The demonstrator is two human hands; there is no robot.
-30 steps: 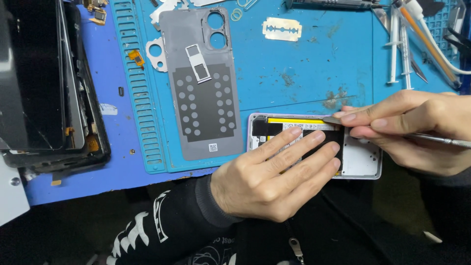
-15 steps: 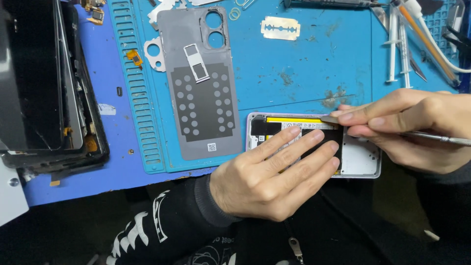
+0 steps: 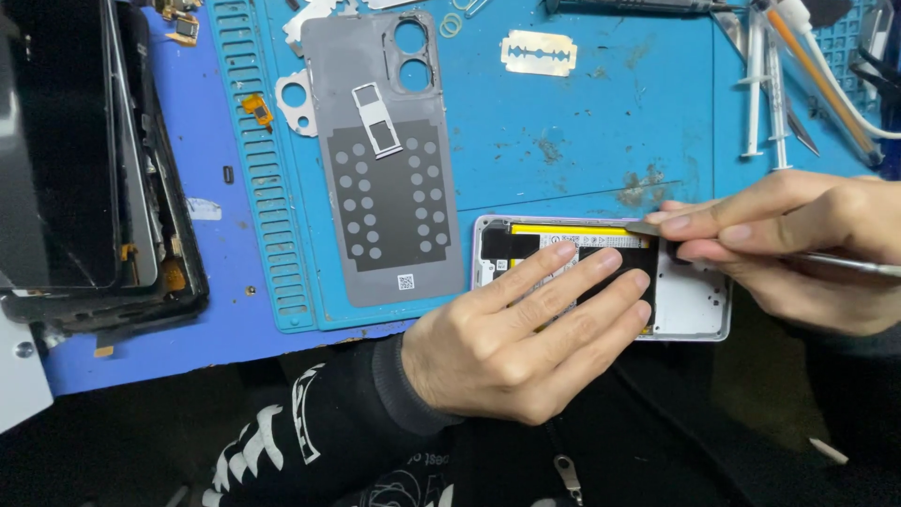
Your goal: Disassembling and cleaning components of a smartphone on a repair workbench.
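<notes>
Your left hand [image 3: 511,338] is lying flat, fingers spread and open, pressing down on the opened white-framed phone body [image 3: 694,305] that is sitting at the near edge of the blue silicone work mat [image 3: 601,122], its near side hanging just past the mat's front edge above your dark lap. Those fingers are covering the black battery with the yellow strip [image 3: 563,235] along its far side. Your right hand [image 3: 798,249] is coming in from the right, thumb and forefinger pinched closed around a thin metal pry tool [image 3: 845,264], and its flat tip is touching the far right corner of the battery, just beside the phone's frame. Moving outward, the grey plastic back cover with two round camera holes [image 3: 385,160] is lying inside-up just left of the phone, with a small metal card tray [image 3: 374,117] resting on it. To the far left, a stack of dark screen panels [image 3: 66,160] is sitting on the blue table. Farther back, a silver double-edged razor blade [image 3: 537,53] is lying flat on the mat, and two clear plastic syringes [image 3: 762,84] are lying near the far right corner.
</notes>
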